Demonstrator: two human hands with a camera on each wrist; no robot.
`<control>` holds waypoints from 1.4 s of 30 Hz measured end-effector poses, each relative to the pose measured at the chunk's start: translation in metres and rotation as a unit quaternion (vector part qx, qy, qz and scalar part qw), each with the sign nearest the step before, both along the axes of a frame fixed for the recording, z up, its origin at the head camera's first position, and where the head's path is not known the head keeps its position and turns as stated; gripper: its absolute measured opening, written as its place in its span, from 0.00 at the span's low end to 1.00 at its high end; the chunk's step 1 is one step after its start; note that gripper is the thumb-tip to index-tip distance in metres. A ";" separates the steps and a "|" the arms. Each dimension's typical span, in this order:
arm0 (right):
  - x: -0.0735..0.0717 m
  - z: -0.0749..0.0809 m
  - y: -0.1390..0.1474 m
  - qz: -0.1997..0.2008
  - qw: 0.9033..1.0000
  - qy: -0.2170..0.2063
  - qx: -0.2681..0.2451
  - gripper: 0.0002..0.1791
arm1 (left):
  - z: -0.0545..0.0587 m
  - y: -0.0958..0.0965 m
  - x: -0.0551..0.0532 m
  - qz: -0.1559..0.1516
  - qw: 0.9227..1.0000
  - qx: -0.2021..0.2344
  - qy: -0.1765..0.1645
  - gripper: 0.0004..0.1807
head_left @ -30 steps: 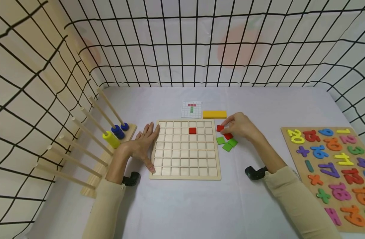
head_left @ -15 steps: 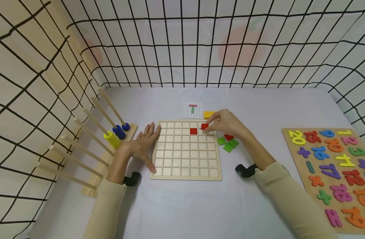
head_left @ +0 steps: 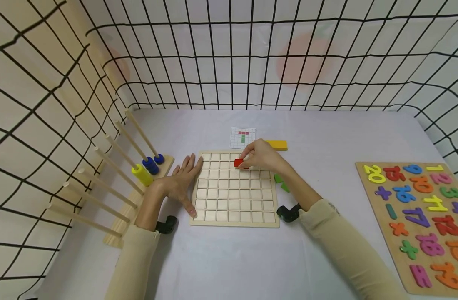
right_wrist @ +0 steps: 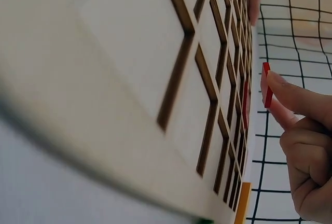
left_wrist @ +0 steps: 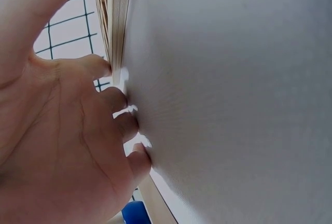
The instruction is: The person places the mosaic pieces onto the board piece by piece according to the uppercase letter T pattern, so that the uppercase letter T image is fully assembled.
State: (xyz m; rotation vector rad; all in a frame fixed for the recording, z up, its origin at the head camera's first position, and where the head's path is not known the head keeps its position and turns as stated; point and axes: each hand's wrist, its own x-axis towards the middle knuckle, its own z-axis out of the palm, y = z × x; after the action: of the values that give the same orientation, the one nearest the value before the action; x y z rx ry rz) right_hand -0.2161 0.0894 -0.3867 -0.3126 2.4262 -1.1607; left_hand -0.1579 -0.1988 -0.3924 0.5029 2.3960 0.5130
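Note:
A square wooden grid board (head_left: pixel 223 193) lies flat on the table. My left hand (head_left: pixel 178 186) rests along its left side, fingers spread, thumb on the near left corner and a fingertip at the far left. Over the far rows, my right hand (head_left: pixel 265 157) pinches a red square tile (head_left: pixel 238 162) between thumb and fingertips. In the right wrist view that tile (right_wrist: pixel 267 85) is held above the board, clear of the surface. Another red tile (right_wrist: pixel 246 105) sits in a cell there; in the head view my right hand mostly covers it. Green tiles (head_left: pixel 278 178) lie right of the board, partly behind my forearm.
A pattern card (head_left: pixel 242 137) and a yellow block (head_left: pixel 277 145) lie beyond the board. At left stands a wooden peg rack (head_left: pixel 118 227) with yellow and blue rings. A number puzzle board (head_left: pixel 399 200) lies at right. Black wire mesh (head_left: pixel 230 83) encloses the table.
My right hand has carried the red tile leftward from beside the loose tiles to over the board, past the seated red tile. My left hand has stayed in place.

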 end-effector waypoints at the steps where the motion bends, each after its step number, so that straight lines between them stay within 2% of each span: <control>1: 0.000 0.000 -0.002 0.003 1.000 0.001 0.001 0.15 | 0.000 0.000 0.000 0.000 1.000 -0.002 0.000 0.91; 8: -0.001 -0.004 -0.012 0.006 1.000 -0.001 -0.006 0.13 | 0.001 0.001 0.001 0.001 1.000 0.000 0.002 0.90; 15: -0.001 -0.004 -0.017 0.000 1.000 0.000 0.010 0.13 | 0.001 0.002 0.001 0.002 1.000 -0.004 0.001 0.90; 32: 0.002 -0.004 -0.020 0.008 0.999 0.037 0.040 0.12 | 0.001 0.003 0.001 0.002 1.000 -0.002 0.000 0.90; 42: 0.001 -0.005 -0.019 -0.014 0.998 0.048 0.030 0.12 | 0.003 0.001 0.001 -0.001 1.000 -0.006 0.000 0.90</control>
State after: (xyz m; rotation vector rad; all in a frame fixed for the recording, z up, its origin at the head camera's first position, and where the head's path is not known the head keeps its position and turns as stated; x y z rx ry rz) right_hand -0.2148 0.0707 -0.3922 -0.3233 2.5506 -1.1065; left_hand -0.1565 -0.1976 -0.3896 0.4997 2.3973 0.4972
